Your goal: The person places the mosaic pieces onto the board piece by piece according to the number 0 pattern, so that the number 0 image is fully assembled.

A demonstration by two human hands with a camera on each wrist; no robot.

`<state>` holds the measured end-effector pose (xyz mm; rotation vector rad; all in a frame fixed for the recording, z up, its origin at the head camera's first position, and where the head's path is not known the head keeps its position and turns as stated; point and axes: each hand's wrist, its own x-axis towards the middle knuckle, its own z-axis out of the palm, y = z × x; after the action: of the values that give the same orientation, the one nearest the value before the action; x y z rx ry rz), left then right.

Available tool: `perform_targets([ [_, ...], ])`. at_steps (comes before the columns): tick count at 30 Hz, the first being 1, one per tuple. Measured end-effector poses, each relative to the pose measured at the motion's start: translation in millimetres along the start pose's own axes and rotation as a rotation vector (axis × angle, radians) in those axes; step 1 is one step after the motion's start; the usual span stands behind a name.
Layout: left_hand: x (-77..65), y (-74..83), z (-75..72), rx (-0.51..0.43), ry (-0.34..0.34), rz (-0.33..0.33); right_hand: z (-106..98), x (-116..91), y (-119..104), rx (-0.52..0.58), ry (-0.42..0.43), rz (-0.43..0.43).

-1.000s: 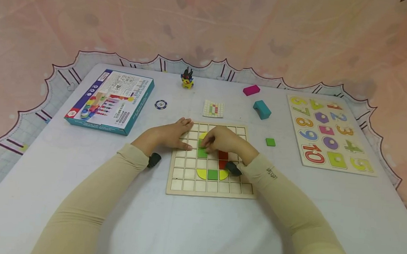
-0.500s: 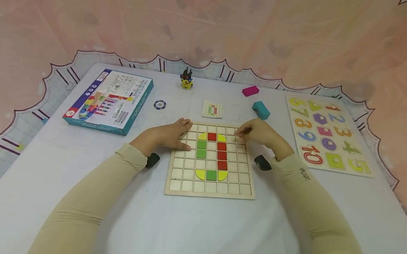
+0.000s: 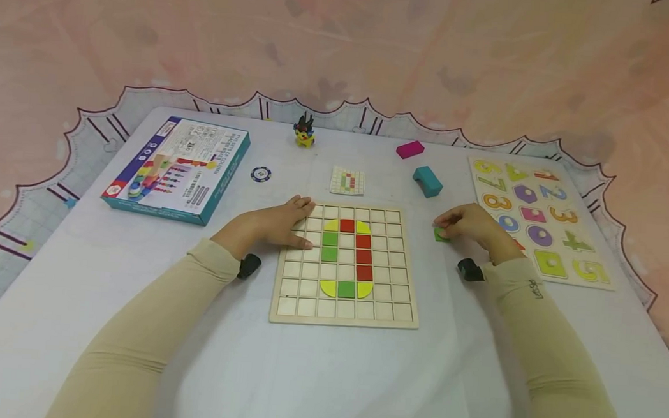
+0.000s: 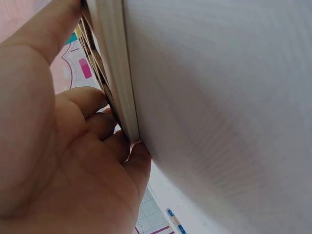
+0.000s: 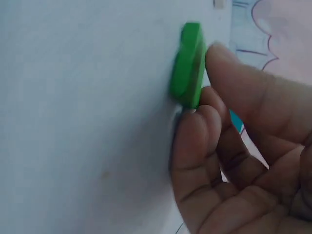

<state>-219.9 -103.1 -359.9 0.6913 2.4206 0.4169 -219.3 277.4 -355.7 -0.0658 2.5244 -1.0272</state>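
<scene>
A wooden grid board bears a ring of green, red and yellow tiles set in its squares. On its left edge rests my left hand, fingers spread; the left wrist view shows that hand with its fingertips along the board's side. To the right of the board, my right hand pinches a small green square tile at the tabletop. Up close in the right wrist view, thumb and fingertips lie at the edges of the green tile.
A small pattern card lies behind the board. Around it are a poker chip, a toy figure, a magenta block and a teal arch block. A boxed toy lies left, a number puzzle right.
My right hand has left the board, where a green tile now shows in the left column, and moved right to the loose green tile. My left hand has stayed on the board's edge.
</scene>
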Motion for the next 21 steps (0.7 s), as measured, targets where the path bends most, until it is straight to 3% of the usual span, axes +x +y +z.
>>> perform_targets([
  [11, -0.4, -1.2, 1.3, -0.013, 0.006, -0.001, 2.3, -0.7, 4.1, -0.015, -0.014, 0.050],
  [21, -0.2, -1.6, 2.5, -0.015, 0.010, -0.003, 7.6, -3.2, -0.1, -0.018, 0.015, 0.000],
])
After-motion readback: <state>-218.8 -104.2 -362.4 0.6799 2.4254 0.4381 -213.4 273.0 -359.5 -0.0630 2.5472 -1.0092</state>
